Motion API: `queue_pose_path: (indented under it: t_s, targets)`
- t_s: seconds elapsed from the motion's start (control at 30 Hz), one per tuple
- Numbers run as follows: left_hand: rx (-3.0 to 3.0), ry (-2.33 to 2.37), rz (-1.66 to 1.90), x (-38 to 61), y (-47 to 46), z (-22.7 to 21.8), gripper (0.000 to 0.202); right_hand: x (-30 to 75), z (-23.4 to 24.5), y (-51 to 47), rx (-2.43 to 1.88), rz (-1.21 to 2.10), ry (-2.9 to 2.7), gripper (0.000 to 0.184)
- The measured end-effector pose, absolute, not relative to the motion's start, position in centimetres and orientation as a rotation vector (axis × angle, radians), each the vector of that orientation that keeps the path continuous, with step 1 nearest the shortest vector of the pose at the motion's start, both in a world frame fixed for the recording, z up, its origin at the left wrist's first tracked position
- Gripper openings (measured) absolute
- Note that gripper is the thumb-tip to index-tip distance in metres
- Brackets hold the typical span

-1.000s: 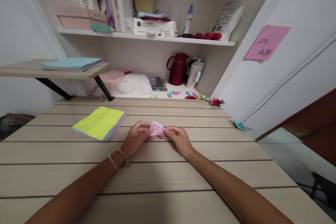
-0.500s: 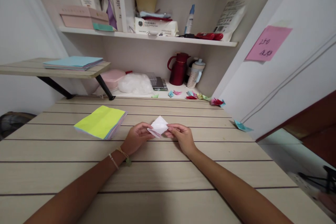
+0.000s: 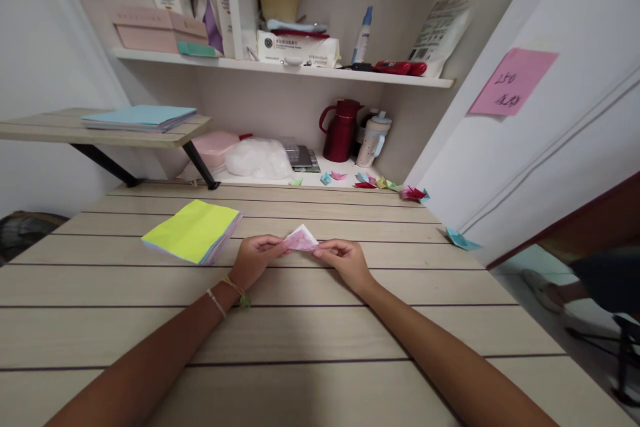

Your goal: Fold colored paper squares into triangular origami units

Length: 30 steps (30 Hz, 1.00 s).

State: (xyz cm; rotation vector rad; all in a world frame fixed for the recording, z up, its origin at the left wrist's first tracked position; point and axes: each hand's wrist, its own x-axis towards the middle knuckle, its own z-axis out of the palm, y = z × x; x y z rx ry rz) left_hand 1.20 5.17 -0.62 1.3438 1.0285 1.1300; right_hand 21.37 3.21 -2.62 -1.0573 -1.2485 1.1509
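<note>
Both hands are out over the middle of the counter [image 3: 300,327], close together. The left hand [image 3: 255,259] pinches the left end of a small paper [image 3: 301,240] with its thumb and fingers. The right hand [image 3: 346,260] pinches the right end the same way. So both hands are closed on the small paper, one on each side.

The small paper is pink with a white part on top. It is folded to a point that sticks up. It sits low, right between the two hands. I cannot tell if its bottom edge touches the counter. The left wrist wears a thin bracelet [image 3: 234,289].

Near the left hand, a stack of paper [image 3: 193,231] lies flat on the counter. Its top sheet is yellow-green and has a fold line down the middle.

Just past the far edge of the counter there is a row of little folded shapes [image 3: 367,181] in pink, blue, red and green. One blue folded shape [image 3: 460,239] lies alone by the wall on the right.

Behind the row stand a red jug [image 3: 341,131] and a white cup [image 3: 373,140], side by side. To their left are a puffy white bag [image 3: 257,160] and a pink box [image 3: 215,147].

A pink note [image 3: 513,82] with writing sticks on the wall at the right. A side shelf [image 3: 75,135] on the left carries a flat pile of blue paper [image 3: 140,117].
</note>
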Motion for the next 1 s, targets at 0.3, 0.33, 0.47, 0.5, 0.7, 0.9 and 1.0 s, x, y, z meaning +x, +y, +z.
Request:
queue_pose_path:
  t_s: [0.3,0.33,0.47,0.5,0.7,0.9,1.0]
  targets:
    - [1.372,0.847,0.897,1.6,5.1,-0.8,0.041,21.3,-3.1,3.9,-1.001,1.213,-1.267,0.022]
    - [1.382,0.854,0.880,1.6,5.2,-0.9,0.037,21.4,-3.0,3.9,-1.012,1.221,-1.314,0.020]
    - [1.364,0.838,0.861,1.5,5.6,-1.0,0.039,21.5,-2.5,3.6,-1.003,1.254,-1.441,0.012]
    - [1.351,0.824,0.855,1.5,5.6,-0.9,0.040,21.4,-2.3,3.5,-0.988,1.270,-1.448,0.012]
    - [1.229,0.861,0.842,1.1,5.8,-0.5,0.028,21.1,-2.3,3.6,-0.835,1.417,-1.218,0.038]
    - [1.128,0.904,0.911,1.4,5.9,-0.9,0.028,20.7,-2.9,3.9,-0.795,1.475,-1.082,0.044]
    - [1.152,0.902,0.912,1.5,6.0,-1.3,0.030,20.5,-3.3,4.0,-0.797,1.460,-1.088,0.036]
